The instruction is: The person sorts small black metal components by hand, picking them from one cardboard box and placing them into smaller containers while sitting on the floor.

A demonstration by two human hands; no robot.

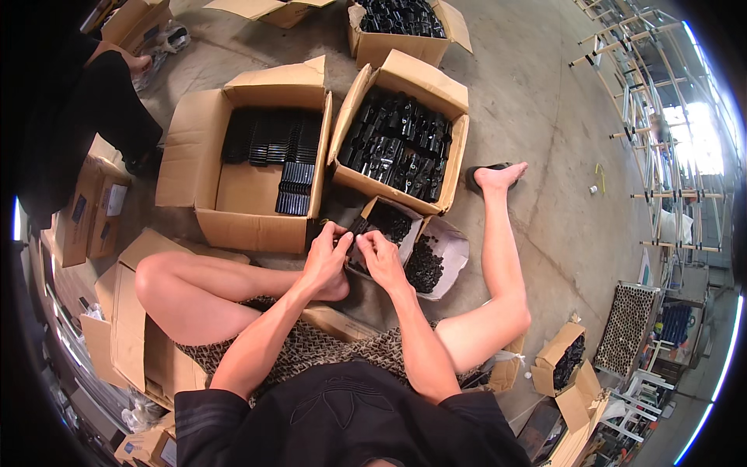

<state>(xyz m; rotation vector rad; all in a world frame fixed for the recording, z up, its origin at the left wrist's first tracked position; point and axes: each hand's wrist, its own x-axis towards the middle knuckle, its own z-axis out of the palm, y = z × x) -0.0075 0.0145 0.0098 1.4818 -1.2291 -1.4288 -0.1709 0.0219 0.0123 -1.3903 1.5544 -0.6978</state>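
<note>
My left hand (325, 251) is closed on a small black part (359, 225), held over the small boxes between my legs. My right hand (381, 257) meets it from the other side, fingertips pinched together close to the part. Whatever those fingertips hold is too small to make out. Below the hands, a small box (414, 210) contains black pieces, and a pale-lined box (459, 251) beside it holds a heap of smaller black pieces (423, 267).
Ahead, one open carton (257, 232) holds black parts in neat rows; another carton (459, 167) is filled with glossy black parts (401, 148). A third filled carton (389, 50) stands farther off. Another person's dark-clothed leg (120, 101) is at left. Tube racks (646, 117) stand at right.
</note>
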